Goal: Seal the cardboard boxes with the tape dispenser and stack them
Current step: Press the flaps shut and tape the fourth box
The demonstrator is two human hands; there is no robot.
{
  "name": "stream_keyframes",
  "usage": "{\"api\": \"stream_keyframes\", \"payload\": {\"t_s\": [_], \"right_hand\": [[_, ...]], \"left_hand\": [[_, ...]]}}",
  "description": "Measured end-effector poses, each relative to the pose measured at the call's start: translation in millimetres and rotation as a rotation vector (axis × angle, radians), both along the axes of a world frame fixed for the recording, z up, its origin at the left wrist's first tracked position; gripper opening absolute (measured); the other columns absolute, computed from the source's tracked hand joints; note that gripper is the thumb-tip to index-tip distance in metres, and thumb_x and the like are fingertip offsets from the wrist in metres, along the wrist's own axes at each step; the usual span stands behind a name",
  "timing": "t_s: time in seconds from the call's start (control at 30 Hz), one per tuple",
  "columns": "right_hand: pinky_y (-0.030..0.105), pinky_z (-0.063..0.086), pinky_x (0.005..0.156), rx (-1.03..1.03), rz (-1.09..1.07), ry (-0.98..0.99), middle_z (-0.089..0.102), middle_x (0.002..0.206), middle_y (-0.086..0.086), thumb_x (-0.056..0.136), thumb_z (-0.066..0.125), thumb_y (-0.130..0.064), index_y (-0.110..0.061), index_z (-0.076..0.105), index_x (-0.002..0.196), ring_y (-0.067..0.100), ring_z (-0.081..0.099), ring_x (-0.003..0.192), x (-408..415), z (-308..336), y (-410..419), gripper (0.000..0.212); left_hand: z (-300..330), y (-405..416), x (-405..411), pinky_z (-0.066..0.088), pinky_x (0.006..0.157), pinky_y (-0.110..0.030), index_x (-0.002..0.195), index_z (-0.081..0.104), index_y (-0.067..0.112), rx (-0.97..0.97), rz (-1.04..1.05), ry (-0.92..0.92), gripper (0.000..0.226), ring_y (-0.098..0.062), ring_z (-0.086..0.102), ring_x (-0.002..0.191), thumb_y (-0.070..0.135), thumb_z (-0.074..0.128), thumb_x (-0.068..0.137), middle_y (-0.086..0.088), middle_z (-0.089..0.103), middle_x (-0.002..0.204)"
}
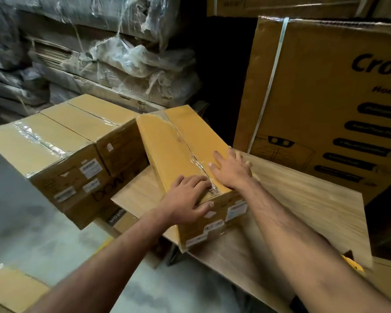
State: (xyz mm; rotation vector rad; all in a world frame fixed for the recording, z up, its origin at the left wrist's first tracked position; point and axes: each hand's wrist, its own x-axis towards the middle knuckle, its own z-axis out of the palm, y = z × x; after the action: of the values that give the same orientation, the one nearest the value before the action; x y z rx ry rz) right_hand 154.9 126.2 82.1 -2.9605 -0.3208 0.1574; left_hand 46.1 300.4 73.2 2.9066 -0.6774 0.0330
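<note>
A long cardboard box (178, 141) lies on the wooden table (303, 199), its top seam covered with clear tape. My left hand (187, 199) rests flat on the near end of the box top, thumb over the front edge. My right hand (230, 170) presses flat on the top just right of the taped seam, fingers spread. To the left stands a stack of sealed boxes (61, 141) with tape across their tops. A yellow object (353, 265), partly hidden by my right forearm, lies at the table's near right edge; I cannot tell what it is.
A large printed carton (325, 98) with a white strap stands behind the table on the right. Plastic-wrapped flat cardboard bundles (113, 53) fill the back. Another box corner (11, 288) shows at bottom left on the grey floor (27, 222).
</note>
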Motion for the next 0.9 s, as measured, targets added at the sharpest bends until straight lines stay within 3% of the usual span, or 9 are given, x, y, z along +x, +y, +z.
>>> {"api": "stream_keyframes", "payload": {"t_s": [0.17, 0.27, 0.37, 0.43, 0.53, 0.6, 0.67, 0.77, 0.9], "right_hand": [[0.055, 0.032, 0.106, -0.056, -0.198, -0.023, 0.013, 0.162, 0.02, 0.1, 0.027, -0.058, -0.029, 0.024, 0.155, 0.043, 0.025, 0.141, -47.5, 5.1, 46.9, 0.062], [0.047, 0.044, 0.099, -0.141, -0.125, -0.052, 0.032, 0.148, 0.033, 0.101, 0.032, -0.053, -0.013, 0.038, 0.148, 0.044, 0.045, 0.125, -83.6, 9.2, 80.7, 0.062], [0.039, 0.049, 0.089, -0.013, 0.058, -0.124, 0.053, 0.123, 0.024, 0.102, 0.037, -0.045, -0.005, 0.063, 0.122, 0.039, 0.06, 0.105, -106.8, 16.3, 105.8, 0.051], [0.041, 0.045, 0.088, 0.079, 0.063, -0.239, 0.06, 0.112, 0.017, 0.103, 0.037, -0.042, -0.009, 0.071, 0.105, 0.036, 0.057, 0.106, -102.0, 18.5, 109.3, 0.047], [0.048, 0.032, 0.101, 0.034, -0.05, -0.296, 0.05, 0.134, 0.011, 0.102, 0.033, -0.049, -0.027, 0.058, 0.129, 0.031, 0.041, 0.123, -88.7, 0.7, 100.3, 0.043], [0.05, 0.023, 0.109, 0.039, -0.066, -0.26, 0.04, 0.148, 0.008, 0.102, 0.028, -0.053, -0.034, 0.044, 0.143, 0.03, 0.033, 0.132, -86.5, -18.9, 90.8, 0.048], [0.048, 0.018, 0.114, 0.05, 0.027, -0.279, 0.032, 0.157, 0.007, 0.101, 0.024, -0.056, -0.033, 0.037, 0.15, 0.028, 0.027, 0.142, -86.4, -27.2, 84.4, 0.055], [0.046, 0.013, 0.116, 0.044, 0.17, -0.281, 0.025, 0.163, 0.002, 0.101, 0.034, -0.054, -0.034, 0.032, 0.153, 0.023, 0.019, 0.149, -80.0, -26.7, 66.9, 0.056], [0.054, 0.005, 0.119, -0.026, -0.164, -0.324, 0.013, 0.164, 0.014, 0.094, 0.044, -0.063, -0.032, 0.025, 0.155, 0.03, 0.008, 0.151, -72.6, -34.0, 18.4, 0.071]], "left_hand": [[8.5, 76.1, -3.6, 0.016, 0.121, -0.05, 0.146, 0.033, 0.04, 0.067, -0.091, 0.082, 0.057, -0.018, 0.02, 0.148, 0.062, 0.044, 0.095, 0.014, 0.026, 0.16], [36.2, 130.6, -6.8, 0.007, 0.121, -0.051, 0.139, 0.038, 0.053, 0.152, 0.155, 0.274, 0.047, -0.026, 0.012, 0.149, 0.045, 0.055, 0.095, 0.018, 0.021, 0.16], [61.1, 147.0, -2.6, 0.026, 0.114, -0.054, 0.12, 0.056, 0.047, 0.231, 0.432, 0.286, 0.024, -0.032, 0.031, 0.138, 0.041, 0.054, 0.097, 0.002, 0.047, 0.145], [58.3, 125.3, -4.6, 0.036, 0.109, -0.051, 0.129, 0.057, 0.031, 0.163, 0.427, 0.229, 0.041, -0.033, 0.043, 0.13, 0.054, 0.046, 0.097, -0.008, 0.054, 0.138], [29.7, 87.9, -25.0, 0.015, 0.118, -0.058, 0.156, 0.019, 0.031, 0.099, 0.356, 0.263, 0.082, -0.039, 0.015, 0.149, 0.075, 0.037, 0.09, -0.016, 0.014, 0.163], [8.7, 95.0, -27.3, 0.007, 0.12, -0.059, 0.157, 0.004, 0.036, 0.182, 0.332, 0.137, 0.081, -0.036, 0.003, 0.152, 0.072, 0.038, 0.092, -0.011, 0.001, 0.166], [1.2, 116.1, -19.4, 0.01, 0.121, -0.056, 0.156, 0.004, 0.041, 0.166, 0.306, 0.033, 0.072, -0.032, 0.006, 0.152, 0.063, 0.039, 0.096, -0.007, 0.005, 0.166], [6.8, 140.7, -6.2, 0.008, 0.122, -0.056, 0.156, 0.006, 0.043, 0.156, 0.297, 0.075, 0.068, -0.03, 0.005, 0.152, 0.053, 0.043, 0.1, -0.003, 0.004, 0.167], [12.6, 174.6, 10.3, 0.006, 0.121, -0.06, 0.155, 0.005, 0.045, 0.172, 0.381, 0.126, 0.068, -0.033, 0.002, 0.152, 0.04, 0.047, 0.101, -0.002, 0.001, 0.167]]}}
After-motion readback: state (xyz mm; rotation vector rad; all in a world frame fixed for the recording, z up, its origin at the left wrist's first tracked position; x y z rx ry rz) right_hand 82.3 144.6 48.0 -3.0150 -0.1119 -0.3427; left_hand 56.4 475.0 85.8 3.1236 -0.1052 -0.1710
